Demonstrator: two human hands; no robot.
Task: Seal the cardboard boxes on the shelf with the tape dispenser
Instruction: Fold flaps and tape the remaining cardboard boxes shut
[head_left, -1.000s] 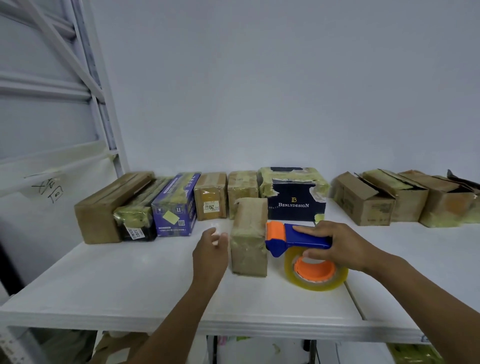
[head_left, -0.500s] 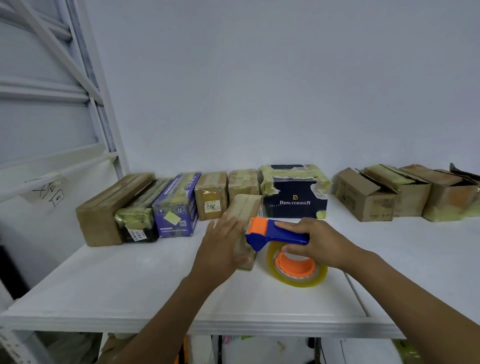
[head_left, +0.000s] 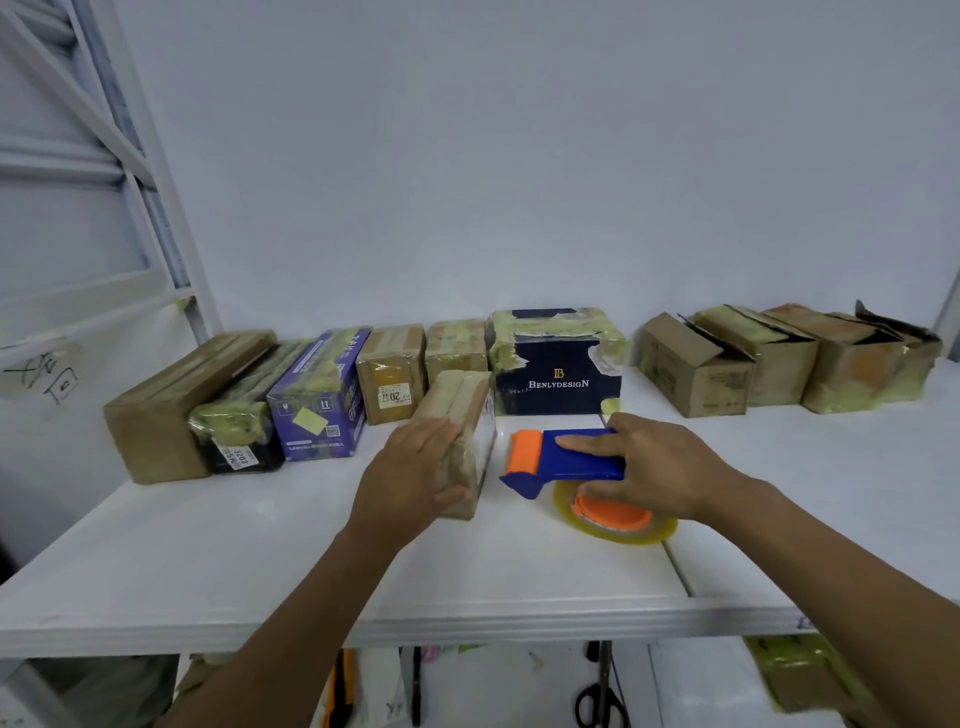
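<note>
From the head camera, 1 white shelf (head_left: 260, 561) carries every box, and the navy box (head_left: 558, 382) printed BENLYDESIGN at the back serves as the marker. Left of the navy box, a row of 5 taped boxes (head_left: 317, 400) stands along the wall. Right of it and well apart sit what look like 4 open cardboard boxes (head_left: 696, 374), though the farthest ones overlap and are hard to separate. Just in front of the navy box and slightly left stands 1 small cardboard box (head_left: 467, 410). The left hand (head_left: 410, 478) holds it, fingers laid over its top and thumb wrapped onto the near face. Directly in front of the navy box, the right hand (head_left: 660, 467) grips 1 blue and orange tape dispenser (head_left: 566, 457) by its handle. Its 1 tape roll (head_left: 618, 527) is touching the shelf. The dispenser's orange end is just beside the held box, not touching it.
</note>
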